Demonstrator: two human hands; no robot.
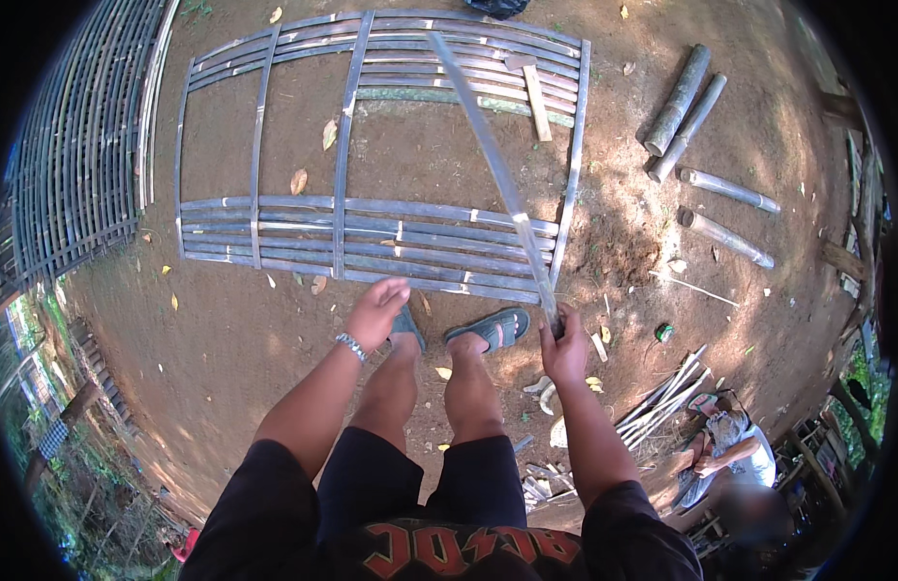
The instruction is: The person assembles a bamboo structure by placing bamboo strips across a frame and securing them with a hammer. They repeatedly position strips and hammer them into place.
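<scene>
Long, flat, grey bamboo strip [490, 160] is grasped near its lower end, at 4 o'clock in the view, by the fingers of the bare right hand [565, 353], its far end being pointed to 12 o'clock across a rectangular slatted bamboo frame [343, 126] laid on brown earth ground [202, 339]. At 8 o'clock, the fingers of the bare left hand [376, 315] are seen released, loosely bent.

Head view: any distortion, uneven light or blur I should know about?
Head view: fisheye bows the bamboo frame's long slats, black fills the corners; head view: sun and shade dapple the dirt ground at right; head view: a blurred patch covers the co-worker's head.
</scene>
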